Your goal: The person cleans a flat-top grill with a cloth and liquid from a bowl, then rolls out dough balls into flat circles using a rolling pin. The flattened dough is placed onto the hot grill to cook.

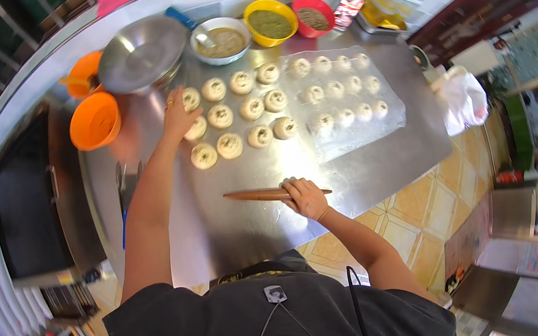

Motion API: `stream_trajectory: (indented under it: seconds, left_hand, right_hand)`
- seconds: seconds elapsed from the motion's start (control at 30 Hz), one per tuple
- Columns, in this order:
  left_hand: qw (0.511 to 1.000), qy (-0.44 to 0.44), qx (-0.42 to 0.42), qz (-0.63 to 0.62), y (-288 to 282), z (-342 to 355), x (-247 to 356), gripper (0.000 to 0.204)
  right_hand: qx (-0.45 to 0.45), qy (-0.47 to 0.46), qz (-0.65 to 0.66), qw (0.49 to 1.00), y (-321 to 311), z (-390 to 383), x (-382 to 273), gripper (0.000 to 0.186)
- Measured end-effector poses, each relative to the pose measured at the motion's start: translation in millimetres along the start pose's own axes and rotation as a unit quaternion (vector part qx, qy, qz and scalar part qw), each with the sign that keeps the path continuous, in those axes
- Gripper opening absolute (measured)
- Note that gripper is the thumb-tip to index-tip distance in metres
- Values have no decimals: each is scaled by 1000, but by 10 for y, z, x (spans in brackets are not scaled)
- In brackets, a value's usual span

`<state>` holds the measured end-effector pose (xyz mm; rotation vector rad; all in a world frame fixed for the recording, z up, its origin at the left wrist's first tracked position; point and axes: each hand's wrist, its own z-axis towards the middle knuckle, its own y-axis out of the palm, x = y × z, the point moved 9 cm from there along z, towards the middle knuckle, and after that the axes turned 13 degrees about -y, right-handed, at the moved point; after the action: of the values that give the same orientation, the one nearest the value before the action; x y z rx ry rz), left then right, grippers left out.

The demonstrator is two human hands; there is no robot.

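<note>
My left hand (180, 115) is at the left edge of several rows of white dough rounds (252, 108) with dark filling showing in their spiralled tops, its fingers apart and touching that end. My right hand (302, 196) grips a tapered wooden rolling pin (252, 194) low over the steel table (378, 163). More rounds (335, 89) sit to the right under or in clear plastic sheeting (354, 139).
Along the back stand orange tubs (95, 121), a steel basin (139, 52), a white bowl (217, 41), yellow (271, 25) and red (311, 19) bowls, a phone (349, 10) and a scale (383, 28). Long tools (123, 195) lie left, white bags (462, 99) right.
</note>
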<state>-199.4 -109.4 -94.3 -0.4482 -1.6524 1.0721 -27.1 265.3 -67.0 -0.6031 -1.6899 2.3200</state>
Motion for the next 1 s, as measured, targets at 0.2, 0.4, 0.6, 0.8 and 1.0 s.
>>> stream_trajectory:
  seconds: [0.2, 0.4, 0.6, 0.8, 1.0]
  left_hand:
    - [977, 22, -129, 167, 200, 332, 411, 80]
    - [983, 58, -125, 119, 124, 381, 289, 59]
    - [992, 108, -42, 54, -458, -257, 411, 56]
    - [978, 79, -181, 65, -672, -1907, 104, 55]
    - [959, 29, -266, 94, -109, -2811, -270, 63]
  right_hand:
    - [3, 79, -15, 997, 8, -98, 75, 47]
    - [27, 97, -26, 995, 22, -109, 129, 46]
    - [44, 106, -26, 993, -48, -125, 152, 41]
    - [80, 89, -35, 992, -81, -156, 143, 36]
    - [97, 78, -25, 992, -116, -131, 117, 32]
